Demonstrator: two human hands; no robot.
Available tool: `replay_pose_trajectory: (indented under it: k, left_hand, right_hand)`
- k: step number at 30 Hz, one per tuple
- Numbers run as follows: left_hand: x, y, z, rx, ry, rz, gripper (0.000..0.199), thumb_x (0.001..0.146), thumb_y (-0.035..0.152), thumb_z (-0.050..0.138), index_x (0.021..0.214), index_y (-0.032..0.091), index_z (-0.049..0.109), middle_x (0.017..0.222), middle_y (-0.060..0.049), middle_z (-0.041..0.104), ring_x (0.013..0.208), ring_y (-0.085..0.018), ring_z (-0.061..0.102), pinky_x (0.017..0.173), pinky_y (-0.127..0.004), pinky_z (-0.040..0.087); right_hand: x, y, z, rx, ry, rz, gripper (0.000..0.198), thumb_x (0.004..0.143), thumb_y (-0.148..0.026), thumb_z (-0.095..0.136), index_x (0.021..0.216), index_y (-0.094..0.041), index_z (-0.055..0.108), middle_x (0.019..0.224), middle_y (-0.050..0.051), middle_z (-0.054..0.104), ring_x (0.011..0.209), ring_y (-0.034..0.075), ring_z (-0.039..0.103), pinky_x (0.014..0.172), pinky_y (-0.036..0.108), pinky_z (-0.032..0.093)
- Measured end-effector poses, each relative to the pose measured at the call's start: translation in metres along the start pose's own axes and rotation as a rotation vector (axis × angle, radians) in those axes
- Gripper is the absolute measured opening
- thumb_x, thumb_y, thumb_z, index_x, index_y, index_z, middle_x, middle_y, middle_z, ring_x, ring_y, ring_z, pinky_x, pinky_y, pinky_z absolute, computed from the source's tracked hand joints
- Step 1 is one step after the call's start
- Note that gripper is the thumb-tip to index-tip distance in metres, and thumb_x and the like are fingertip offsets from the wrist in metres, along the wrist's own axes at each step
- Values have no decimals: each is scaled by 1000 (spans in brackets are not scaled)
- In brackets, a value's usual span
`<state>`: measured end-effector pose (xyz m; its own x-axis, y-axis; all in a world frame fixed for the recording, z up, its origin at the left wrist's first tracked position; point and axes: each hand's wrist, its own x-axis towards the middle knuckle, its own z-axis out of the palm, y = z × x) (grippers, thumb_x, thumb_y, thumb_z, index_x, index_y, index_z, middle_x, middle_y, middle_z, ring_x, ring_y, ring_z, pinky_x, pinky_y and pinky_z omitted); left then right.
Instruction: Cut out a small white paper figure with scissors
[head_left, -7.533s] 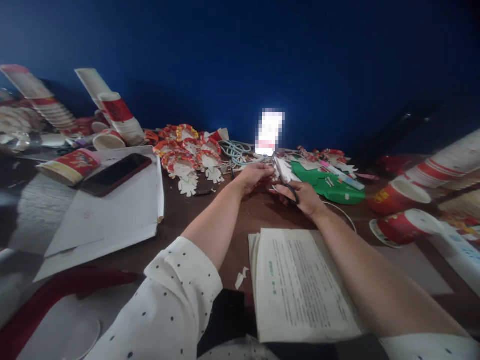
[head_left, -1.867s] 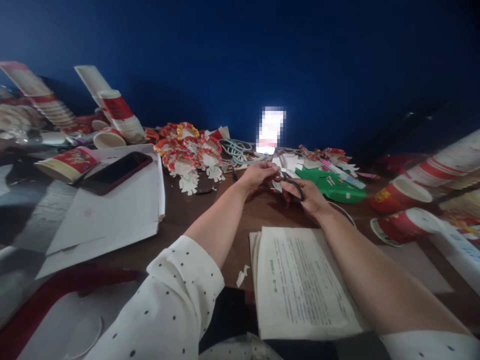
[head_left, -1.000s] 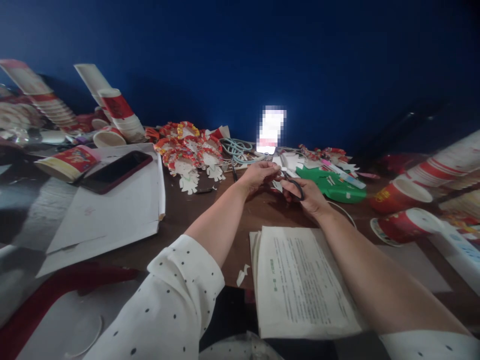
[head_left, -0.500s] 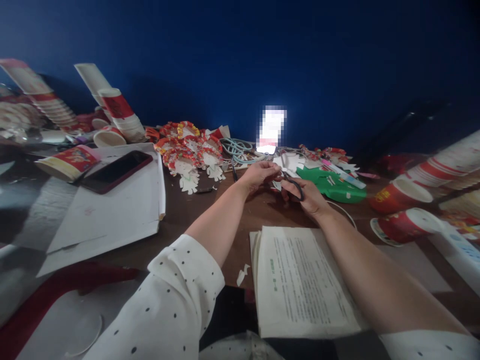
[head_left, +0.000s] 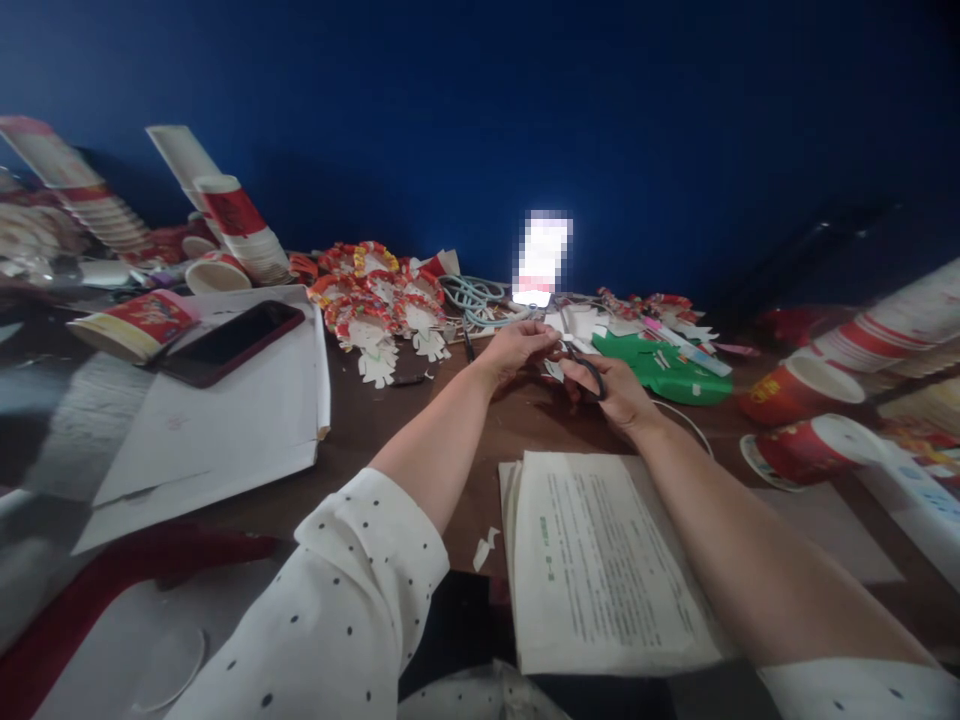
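Over the middle of the brown table, my two hands meet just in front of a lit phone (head_left: pixel 541 255). My right hand (head_left: pixel 613 388) is closed round black-handled scissors (head_left: pixel 595 376), whose blades point toward my left hand. Between the fingertips of my left hand (head_left: pixel 523 345) is a small white paper piece (head_left: pixel 556 338), partly hidden by the fingers. A white paper scrap (head_left: pixel 553 370) lies just below the hands. Behind them are white paper cut-outs (head_left: pixel 585 322) and a green sheet (head_left: pixel 660 370).
An open book (head_left: pixel 600 560) lies nearest me. Decorated paper figures (head_left: pixel 375 310) and a pale blue cable (head_left: pixel 474 298) sit at the back. A dark phone (head_left: pixel 234 343) rests on white sheets (head_left: pixel 247 430) at left. Paper cups (head_left: pixel 814 388) stand and lie at right, with another cup stack (head_left: pixel 244 230) at left.
Almost nothing differs. Both hands keep their places, the right with the scissors and the left with the paper piece; the view has shifted very slightly.
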<state>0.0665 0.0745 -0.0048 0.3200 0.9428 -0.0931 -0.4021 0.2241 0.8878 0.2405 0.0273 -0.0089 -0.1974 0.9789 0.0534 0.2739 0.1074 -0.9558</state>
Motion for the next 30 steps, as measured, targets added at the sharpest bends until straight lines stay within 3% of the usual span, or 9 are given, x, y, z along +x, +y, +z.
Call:
replay_pose_trajectory:
  k: [7,19,24,30]
  left_hand:
    - [1,-1,-1,-16,-20,0,16,87,13,72,77,14,59,67,1,66,64,-9,66,83,-26,52]
    - [4,0,-4,-55,-22,10,23,80,21,80,78,15,57,70,2,66,65,-7,64,79,-23,52]
    - [4,-1,-3,-60,18,60,27,79,21,81,75,16,55,66,4,62,61,-5,60,73,-20,49]
    - [7,-1,-2,-60,21,65,25,79,16,79,73,15,55,68,5,62,63,-6,61,79,-25,50]
  right_hand:
    - [1,-2,1,2,14,13,47,75,-67,79,74,-21,72,60,1,58,54,15,50,52,30,41]
    - [2,0,-1,-40,-15,-19,49,78,-67,77,64,-20,67,59,2,58,55,14,51,53,29,42]
    - [1,1,2,-2,-4,5,46,75,-66,79,74,-20,74,60,1,58,54,15,52,50,30,45]
    - [-3,-6,5,8,7,30,47,73,-66,80,81,-19,77,60,2,60,53,16,53,49,31,47]
